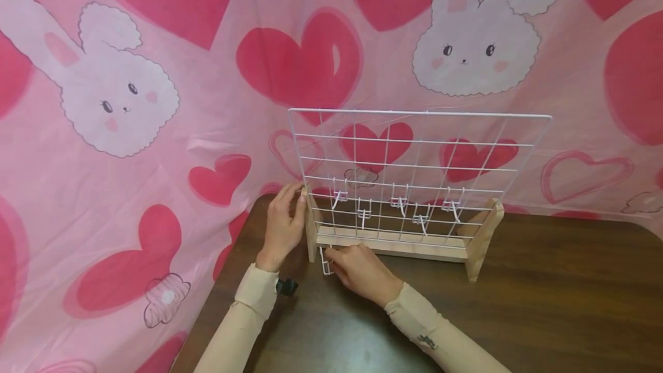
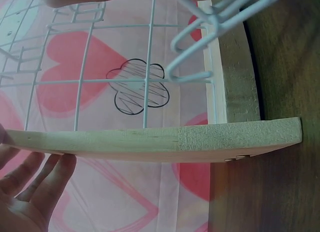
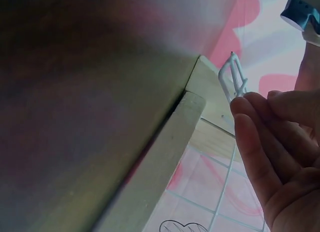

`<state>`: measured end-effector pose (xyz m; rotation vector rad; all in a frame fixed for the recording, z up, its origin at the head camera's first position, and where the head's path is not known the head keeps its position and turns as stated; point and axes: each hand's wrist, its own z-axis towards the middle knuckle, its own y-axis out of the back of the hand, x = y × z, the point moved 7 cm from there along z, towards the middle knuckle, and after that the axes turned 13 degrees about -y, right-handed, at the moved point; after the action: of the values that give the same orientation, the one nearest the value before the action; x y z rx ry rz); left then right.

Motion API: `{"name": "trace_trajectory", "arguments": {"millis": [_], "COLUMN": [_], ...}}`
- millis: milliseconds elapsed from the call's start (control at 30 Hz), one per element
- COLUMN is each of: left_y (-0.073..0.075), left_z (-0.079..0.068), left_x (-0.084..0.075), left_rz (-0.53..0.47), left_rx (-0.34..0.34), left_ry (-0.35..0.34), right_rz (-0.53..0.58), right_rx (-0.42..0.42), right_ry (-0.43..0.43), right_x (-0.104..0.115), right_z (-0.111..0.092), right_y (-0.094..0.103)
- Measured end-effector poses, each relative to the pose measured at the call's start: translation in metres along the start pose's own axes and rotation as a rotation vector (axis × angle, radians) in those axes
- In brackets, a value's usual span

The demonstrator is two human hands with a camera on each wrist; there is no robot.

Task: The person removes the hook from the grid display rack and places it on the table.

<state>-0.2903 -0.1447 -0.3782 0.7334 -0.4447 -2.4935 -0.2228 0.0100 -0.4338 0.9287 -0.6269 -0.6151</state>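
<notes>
A white wire grid [image 1: 427,112] leans back in a pale wooden stand, with several white wire hooks [image 1: 364,213] hung across its lower half. My left hand [image 1: 284,220] grips the upper end of the stand's left side panel [image 2: 150,142], fingers along its outer face. In my right hand [image 1: 365,272], thumb and fingertips pinch another white wire hook [image 3: 232,74], low in front of the stand's left end. That hook [image 2: 215,24] overlaps the grid's lower edge in the left wrist view. The fingers cover part of it.
The stand's base board [image 1: 393,245] runs between the left panel and the right side panel [image 1: 484,240], on a dark brown table [image 1: 570,286]. Behind and to the left hangs a pink cloth [image 1: 207,102] with hearts and rabbits. A dark wrist device [image 1: 287,287] sits at my left cuff.
</notes>
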Motion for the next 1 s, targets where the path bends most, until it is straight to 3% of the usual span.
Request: {"name": "trace_trajectory", "arguments": {"millis": [600,1000], "left_y": [0.001,0.0], "left_z": [-0.003,0.0], "left_x": [0.0,0.001], "left_rz": [0.01,0.006], "left_rx": [-0.002,-0.007], "left_ry": [-0.013,-0.018], "right_rz": [0.121,0.14], "right_rx": [0.154,0.17], "right_ry": [-0.092,-0.125], "right_x": [-0.009,-0.015], "right_z": [-0.001,-0.002], "right_y": [-0.017,-0.02]}}
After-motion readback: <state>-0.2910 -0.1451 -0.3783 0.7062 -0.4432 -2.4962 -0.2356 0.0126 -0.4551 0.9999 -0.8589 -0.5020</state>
